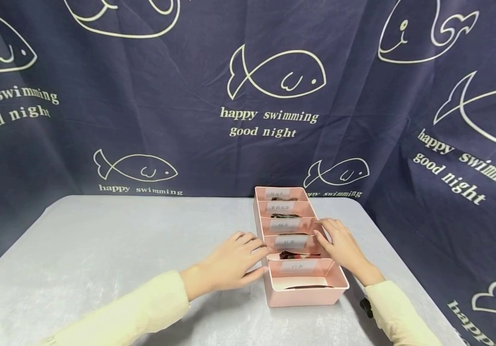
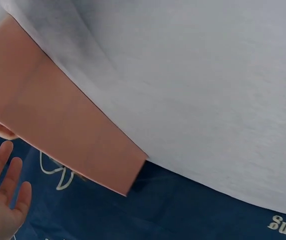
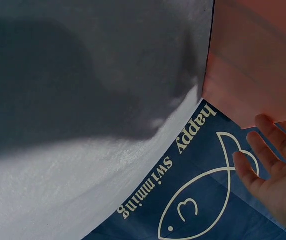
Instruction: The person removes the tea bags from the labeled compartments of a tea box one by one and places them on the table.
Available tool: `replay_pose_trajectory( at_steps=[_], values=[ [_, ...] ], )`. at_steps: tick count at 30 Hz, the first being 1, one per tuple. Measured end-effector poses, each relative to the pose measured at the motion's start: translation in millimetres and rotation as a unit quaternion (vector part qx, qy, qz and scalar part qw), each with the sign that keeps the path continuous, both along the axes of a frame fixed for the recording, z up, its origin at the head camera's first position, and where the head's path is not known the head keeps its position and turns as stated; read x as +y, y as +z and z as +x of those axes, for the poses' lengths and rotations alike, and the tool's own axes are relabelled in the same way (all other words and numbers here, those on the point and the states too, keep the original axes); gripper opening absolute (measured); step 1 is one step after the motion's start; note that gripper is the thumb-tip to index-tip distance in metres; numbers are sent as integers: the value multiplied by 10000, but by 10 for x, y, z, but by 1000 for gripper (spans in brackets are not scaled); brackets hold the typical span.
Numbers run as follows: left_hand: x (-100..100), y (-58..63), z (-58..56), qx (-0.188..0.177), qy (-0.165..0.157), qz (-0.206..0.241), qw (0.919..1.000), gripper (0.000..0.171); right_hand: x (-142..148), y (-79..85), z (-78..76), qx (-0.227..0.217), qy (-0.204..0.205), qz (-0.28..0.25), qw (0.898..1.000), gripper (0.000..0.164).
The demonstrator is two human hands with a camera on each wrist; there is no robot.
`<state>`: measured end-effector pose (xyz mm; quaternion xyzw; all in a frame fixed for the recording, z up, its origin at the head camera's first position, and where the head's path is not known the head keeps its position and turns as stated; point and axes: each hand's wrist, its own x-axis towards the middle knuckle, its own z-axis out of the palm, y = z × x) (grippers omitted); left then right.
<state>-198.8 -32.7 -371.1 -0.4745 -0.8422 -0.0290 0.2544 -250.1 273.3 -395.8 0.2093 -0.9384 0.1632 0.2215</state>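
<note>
On the right half of the table (image 1: pixel 122 240), the pink box (image 1: pixel 308 299) runs from near to far, its five compartments each bearing a white label (image 1: pixel 297 267). A dark packet (image 1: pixel 308 287) lies in the nearest one; a red-and-black packet (image 1: pixel 291 255) shows in the next. I have my left hand (image 1: pixel 230 262) at the left wall, fingers loosely spread; whether they touch, I cannot tell. My right hand (image 1: pixel 344 244) is at the right rim, fingers extended, slightly apart.
</note>
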Motion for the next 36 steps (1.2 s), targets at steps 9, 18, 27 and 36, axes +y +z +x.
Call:
replay_pose_trajectory(
  at_steps=[9, 18, 27, 36],
  values=[
    [233, -28, 75, -452, -275, 5, 9986, 32, 6, -16, -8, 103, 58, -42, 9999, 28],
    [380, -87, 98, -303, -601, 17, 9977, 27, 6, -20, -13, 44, 26, -73, 10000, 28],
    [503, -118, 129, -230, -817, -73, 9964, 27, 7, -21, -5, -16, 11, -130, 9999, 29],
    [558, -176, 137, -472, -989, 1, 9940, 23, 16, -30, -9, -33, 26, -137, 9999, 28]
  ],
)
